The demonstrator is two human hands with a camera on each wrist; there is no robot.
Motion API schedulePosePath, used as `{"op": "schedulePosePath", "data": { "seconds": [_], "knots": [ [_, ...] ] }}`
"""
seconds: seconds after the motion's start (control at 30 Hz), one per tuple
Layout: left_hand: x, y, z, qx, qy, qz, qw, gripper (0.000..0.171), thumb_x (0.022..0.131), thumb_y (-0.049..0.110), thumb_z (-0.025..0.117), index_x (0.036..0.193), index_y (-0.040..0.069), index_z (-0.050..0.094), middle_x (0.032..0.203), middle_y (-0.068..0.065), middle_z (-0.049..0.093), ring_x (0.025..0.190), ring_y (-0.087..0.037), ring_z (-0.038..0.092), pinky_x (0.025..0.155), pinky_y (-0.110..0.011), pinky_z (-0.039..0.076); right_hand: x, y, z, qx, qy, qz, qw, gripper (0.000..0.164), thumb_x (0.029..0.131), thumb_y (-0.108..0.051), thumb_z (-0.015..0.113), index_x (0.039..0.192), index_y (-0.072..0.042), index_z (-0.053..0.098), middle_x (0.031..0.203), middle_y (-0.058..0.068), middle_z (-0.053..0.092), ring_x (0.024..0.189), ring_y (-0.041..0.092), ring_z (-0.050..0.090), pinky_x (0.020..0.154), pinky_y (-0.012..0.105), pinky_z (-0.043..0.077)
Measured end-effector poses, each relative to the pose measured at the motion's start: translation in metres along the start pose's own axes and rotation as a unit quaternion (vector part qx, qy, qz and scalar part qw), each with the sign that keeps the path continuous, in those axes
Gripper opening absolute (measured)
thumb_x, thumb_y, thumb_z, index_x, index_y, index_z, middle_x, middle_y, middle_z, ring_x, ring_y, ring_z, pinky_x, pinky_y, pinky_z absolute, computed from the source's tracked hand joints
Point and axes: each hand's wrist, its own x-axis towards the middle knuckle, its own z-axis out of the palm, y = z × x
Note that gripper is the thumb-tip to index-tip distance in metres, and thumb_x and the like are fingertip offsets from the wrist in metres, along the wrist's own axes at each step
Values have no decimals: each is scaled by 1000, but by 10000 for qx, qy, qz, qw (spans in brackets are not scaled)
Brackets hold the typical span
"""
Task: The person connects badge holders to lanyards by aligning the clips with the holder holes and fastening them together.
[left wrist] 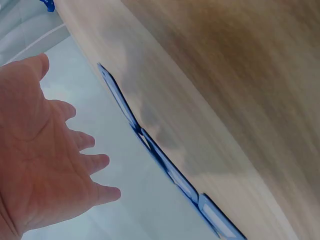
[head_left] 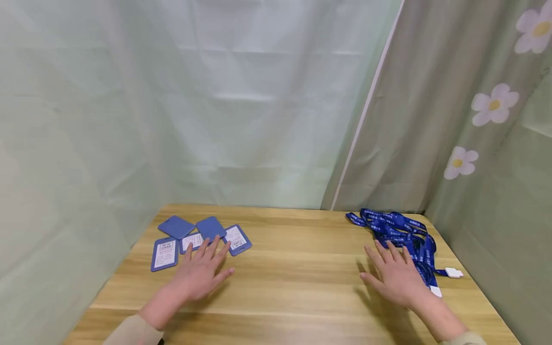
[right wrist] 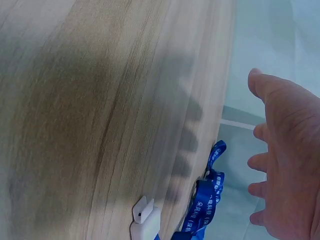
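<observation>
Splayed and empty, my left hand (head_left: 199, 274) hovers nearest card holders (head_left: 210, 227) toward the worktop (head_left: 297, 287)'s far-left corner, my right hand (head_left: 394, 278) likewise nearest lanyards (head_left: 398, 234) strung lengthwise along the right edge

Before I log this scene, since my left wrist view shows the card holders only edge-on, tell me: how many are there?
Observer: Five card holders show in the head view.
Operator: I can't see the right hand; where is it?
Observer: The right hand is near the blue lanyards.
Operator: Anything attached to them?
Observer: Yes, two white end pieces show.
</observation>
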Motion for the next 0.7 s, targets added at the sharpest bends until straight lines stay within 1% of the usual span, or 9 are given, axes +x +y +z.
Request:
{"op": "schedulePosePath", "data": {
  "seconds": [0.1,0.17,0.27,0.37,0.47,0.53,0.6,0.7],
  "knots": [
    [6,4,0,22,-20,128,9999,76,103,65,39,162,17,33,167,-18,20,151,-47,20,115,-73,7,-1,5,-4,19,-13,15,10000,77,98,-62,57,156,-12,45,159,23,38,145,54,26,113,75,14],
    [9,8,-1,-22,-91,242,9997,78,103,68,36,162,18,32,167,-18,19,151,-46,19,116,-72,7,-1,11,-7,65,-19,33,10000,74,99,-58,58,156,-12,45,158,23,39,145,54,27,112,76,14],
    [12,18,-2,-143,-246,479,9984,76,103,65,38,163,18,30,168,-18,17,152,-46,18,118,-70,8,-1,25,-14,151,4,70,9999,66,102,-49,58,156,-12,45,157,23,41,145,54,27,112,76,16],
    [13,31,-3,-222,-437,772,9958,74,104,62,42,163,19,30,168,-18,18,152,-45,19,118,-69,10,-2,42,-23,230,19,115,9997,60,103,-37,60,155,-11,45,156,25,41,144,54,27,111,76,17],
    [12,46,-1,-180,-552,1032,9930,73,104,61,43,162,19,32,168,-16,18,152,-44,19,118,-68,12,-7,59,-33,165,70,139,9997,58,101,-27,64,153,-7,47,154,27,43,142,55,30,110,76,20],
    [11,56,0,-99,-590,1195,9910,72,104,62,42,162,21,32,168,-15,18,152,-42,19,119,-67,12,-11,70,-37,68,88,157,9998,57,100,-24,65,152,-5,49,152,28,45,140,55,32,109,76,22],
    [11,66,0,-105,-607,1380,9885,71,104,62,43,162,22,32,168,-14,19,152,-41,19,120,-66,12,-16,80,-40,-2,65,206,9998,55,100,-21,65,150,-4,50,150,28,47,139,55,34,108,76,23],
    [12,83,-2,-146,-681,1687,9832,72,104,64,39,162,23,32,168,-13,19,152,-40,20,121,-64,11,-24,94,-41,-38,1,293,9996,53,99,-19,67,148,-4,53,149,28,48,138,56,36,108,75,25]
  ]
}}
